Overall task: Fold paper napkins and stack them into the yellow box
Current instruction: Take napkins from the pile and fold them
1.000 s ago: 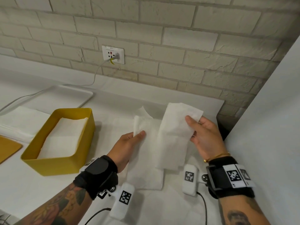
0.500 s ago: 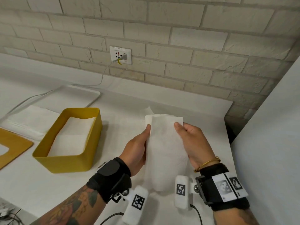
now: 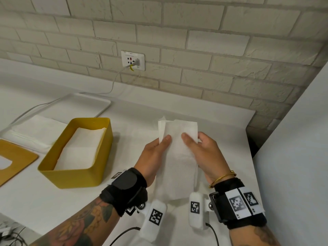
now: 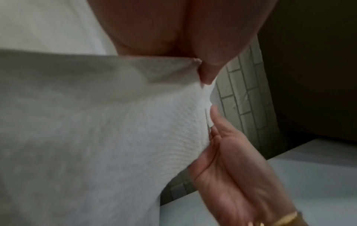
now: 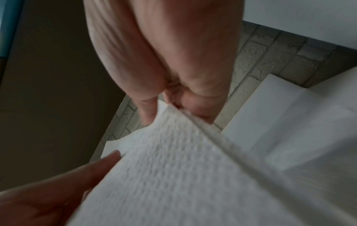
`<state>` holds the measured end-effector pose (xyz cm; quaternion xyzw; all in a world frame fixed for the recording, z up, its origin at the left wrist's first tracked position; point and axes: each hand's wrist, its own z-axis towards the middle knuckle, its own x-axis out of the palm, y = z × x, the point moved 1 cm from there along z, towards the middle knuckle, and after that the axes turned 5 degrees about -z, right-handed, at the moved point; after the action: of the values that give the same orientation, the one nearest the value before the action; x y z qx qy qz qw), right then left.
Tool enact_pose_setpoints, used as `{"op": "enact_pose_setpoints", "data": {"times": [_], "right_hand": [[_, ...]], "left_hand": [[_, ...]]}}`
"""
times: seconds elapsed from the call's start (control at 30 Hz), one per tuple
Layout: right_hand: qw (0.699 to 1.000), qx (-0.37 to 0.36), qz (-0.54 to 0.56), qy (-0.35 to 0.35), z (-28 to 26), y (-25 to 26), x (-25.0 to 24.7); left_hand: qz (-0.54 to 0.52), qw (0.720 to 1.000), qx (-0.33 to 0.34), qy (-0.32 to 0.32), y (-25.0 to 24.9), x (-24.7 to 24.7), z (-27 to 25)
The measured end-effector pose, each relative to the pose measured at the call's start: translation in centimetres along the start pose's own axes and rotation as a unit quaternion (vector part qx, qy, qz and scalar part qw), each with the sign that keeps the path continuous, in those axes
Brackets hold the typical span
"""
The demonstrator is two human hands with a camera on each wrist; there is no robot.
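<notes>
A white paper napkin (image 3: 177, 160), folded into a long narrow strip, hangs in the air above the white table (image 3: 53, 201). My left hand (image 3: 154, 157) pinches its left edge near the top, thumb on the front. My right hand (image 3: 204, 153) pinches its right edge, thumb on the front too. The wrist views show the textured napkin (image 4: 135, 137) (image 5: 173, 168) held between fingers and thumb. The yellow box (image 3: 74, 176) stands open to the left, with folded napkins (image 3: 79, 150) lying inside it.
A stack of unfolded napkins (image 3: 35, 130) lies behind the box at the left. The box's yellow lid (image 3: 16, 160) rests at the far left. A white tray (image 3: 79, 103) sits by the brick wall, a cable runs to the socket (image 3: 133, 60). A white panel (image 3: 292, 157) stands on the right.
The two halves of the napkin, spread apart a second ago, have been brought together into one narrow strip. Both hands moved closer to each other.
</notes>
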<state>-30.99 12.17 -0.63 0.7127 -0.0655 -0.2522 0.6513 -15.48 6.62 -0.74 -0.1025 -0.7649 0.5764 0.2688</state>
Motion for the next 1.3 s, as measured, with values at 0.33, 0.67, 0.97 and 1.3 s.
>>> {"op": "enact_pose_setpoints", "data": {"times": [0.33,0.67,0.97,1.3], "right_hand": [[0.985,0.076,0.117,0.1,-2.5,-3.5,2.6],[0.997,0.006,0.082,0.002,-2.7,-4.1,2.0],[0.998,0.003,0.059,-0.014,-2.5,-4.6,2.1],[0.99,0.046,0.132,-0.012,-2.6,-4.5,2.4]], "left_hand": [[-0.063,0.992,0.032,-0.104,-1.0,-1.5,1.4],[-0.089,0.988,0.006,-0.122,-0.1,-1.9,1.7],[-0.094,0.989,0.027,-0.111,-0.5,-1.7,1.6],[-0.111,0.988,0.031,-0.098,-0.4,-1.9,1.2]]}}
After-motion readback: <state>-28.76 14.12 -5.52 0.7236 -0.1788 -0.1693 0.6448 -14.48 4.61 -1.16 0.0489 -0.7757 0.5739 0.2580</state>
